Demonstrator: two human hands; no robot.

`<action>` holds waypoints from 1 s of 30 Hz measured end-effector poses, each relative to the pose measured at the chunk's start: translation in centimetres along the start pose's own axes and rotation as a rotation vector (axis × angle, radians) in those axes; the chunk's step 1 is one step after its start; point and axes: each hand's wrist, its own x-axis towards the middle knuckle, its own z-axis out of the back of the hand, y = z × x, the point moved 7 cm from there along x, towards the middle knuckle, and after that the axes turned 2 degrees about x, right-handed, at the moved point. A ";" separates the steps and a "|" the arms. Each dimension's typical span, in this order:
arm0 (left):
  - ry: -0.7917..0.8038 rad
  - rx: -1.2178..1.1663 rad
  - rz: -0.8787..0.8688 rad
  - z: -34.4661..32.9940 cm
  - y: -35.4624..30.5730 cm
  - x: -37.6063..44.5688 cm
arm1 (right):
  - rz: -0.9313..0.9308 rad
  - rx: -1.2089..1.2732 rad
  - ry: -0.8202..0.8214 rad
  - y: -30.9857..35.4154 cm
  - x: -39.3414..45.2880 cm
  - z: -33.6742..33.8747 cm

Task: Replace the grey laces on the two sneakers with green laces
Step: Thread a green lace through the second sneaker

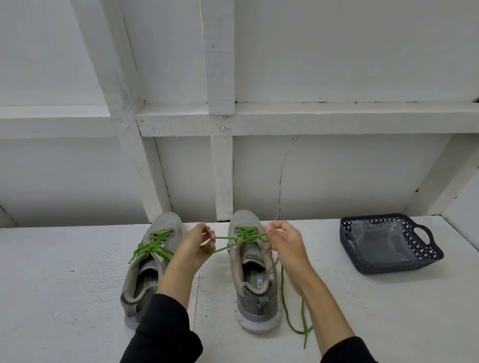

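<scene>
Green lace runs through both grey sneakers in the head view, the only view given. The left sneaker [150, 263] stands on the white table [57, 296] with its green lace [151, 247] threaded and its ends lying loose across the tongue; whether they are knotted I cannot tell. The right sneaker [252, 269] stands beside it, toe to the wall, and its green lace [247, 233] crosses the upper eyelets.

The left hand [196, 246] is curled and pinches 1 strand of that lace, drawn taut toward the gap between the 2 shoes. The right hand [283, 244] is also curled over the shoe's right side; it seems to grip the other strand, whose long tail [287, 305] drops past the heel and trails on the table. A dark basket [430, 257] holding a clear plastic bag stands well apart to the right. No grey laces are plainly visible.

In my judgement the task is near its end, at the tightening or tying of the right shoe. The risks: uneven pulling could leave 1 end far longer than the other, since the right tail already looks long; a hard tug could drag the light shoe sideways into its neighbour; and a slipped pinch would slacken the crossings.
</scene>
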 end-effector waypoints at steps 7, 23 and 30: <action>-0.297 1.172 -0.933 -1.5 -2.5 -4.1 | 0.003 -0.046 -0.004 0.0 0.8 0.1; 0.070 0.778 -0.931 -2.1 -4.0 -6.3 | 0.112 0.101 -0.057 0.8 -0.2 2.4; -0.010 0.862 -0.923 -0.6 -4.2 -6.5 | 0.157 0.166 -0.246 0.8 -0.2 3.3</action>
